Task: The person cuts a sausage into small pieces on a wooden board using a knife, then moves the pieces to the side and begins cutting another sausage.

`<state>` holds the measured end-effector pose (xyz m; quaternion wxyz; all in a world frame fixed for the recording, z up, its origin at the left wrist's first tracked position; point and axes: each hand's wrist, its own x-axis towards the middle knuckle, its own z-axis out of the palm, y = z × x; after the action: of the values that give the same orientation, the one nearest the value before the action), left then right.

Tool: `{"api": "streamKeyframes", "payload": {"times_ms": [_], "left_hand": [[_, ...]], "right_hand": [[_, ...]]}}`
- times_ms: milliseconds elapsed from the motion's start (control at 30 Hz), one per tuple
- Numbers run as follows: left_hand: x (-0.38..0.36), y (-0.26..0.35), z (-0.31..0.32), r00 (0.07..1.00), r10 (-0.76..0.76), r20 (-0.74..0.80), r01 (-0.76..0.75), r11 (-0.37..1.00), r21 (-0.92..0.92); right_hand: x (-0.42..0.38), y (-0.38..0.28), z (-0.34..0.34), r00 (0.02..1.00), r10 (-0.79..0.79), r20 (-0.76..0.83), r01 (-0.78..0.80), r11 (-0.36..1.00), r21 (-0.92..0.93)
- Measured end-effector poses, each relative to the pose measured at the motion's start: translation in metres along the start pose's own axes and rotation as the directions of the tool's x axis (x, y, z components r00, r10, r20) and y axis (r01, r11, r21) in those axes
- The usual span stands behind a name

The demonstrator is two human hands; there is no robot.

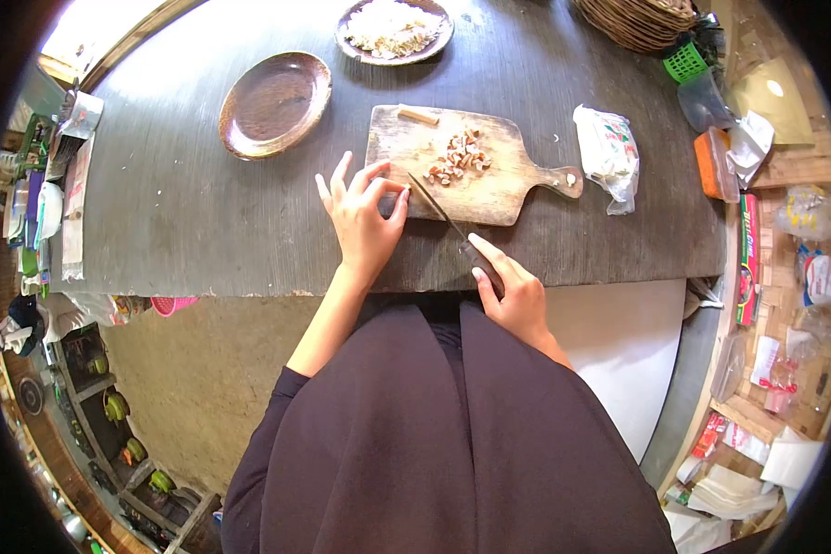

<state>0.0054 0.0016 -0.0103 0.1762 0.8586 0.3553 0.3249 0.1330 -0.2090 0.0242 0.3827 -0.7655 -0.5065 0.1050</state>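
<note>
A wooden cutting board (499, 189) lies on the dark table, handle pointing right. A heap of chopped pieces (459, 157) sits at its middle and one uncut stick (418, 115) lies at its far left corner. My left hand (365, 217) rests on the board's near left corner, fingertips pinching something small that I cannot make out. My right hand (508, 291) grips the handle of a knife (439, 210), whose blade lies on the board right beside my left fingers.
An empty brown plate (275, 102) stands far left of the board. A plate of chopped white food (394, 28) is at the far edge. A white plastic packet (608, 152) lies right of the board. A wicker basket (637, 18) and cluttered containers fill the right side.
</note>
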Motion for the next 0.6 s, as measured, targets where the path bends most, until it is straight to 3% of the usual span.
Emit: {"api": "streamKeyframes", "payload": {"times_ms": [200,600], "left_hand": [[0.0006,0.0013,-0.0012,1.000,-0.004,0.005,0.004,1.000,0.012],[-0.0003,0.0008,-0.0018,1.000,-0.014,0.009,0.014,1.000,-0.001]], "right_hand": [[-0.0035,-0.0096,-0.0013,0.998,0.062,0.017,-0.063,0.998,0.029],[-0.0105,-0.0099,0.0070,1.000,0.018,-0.009,-0.018,0.999,-0.038]]}}
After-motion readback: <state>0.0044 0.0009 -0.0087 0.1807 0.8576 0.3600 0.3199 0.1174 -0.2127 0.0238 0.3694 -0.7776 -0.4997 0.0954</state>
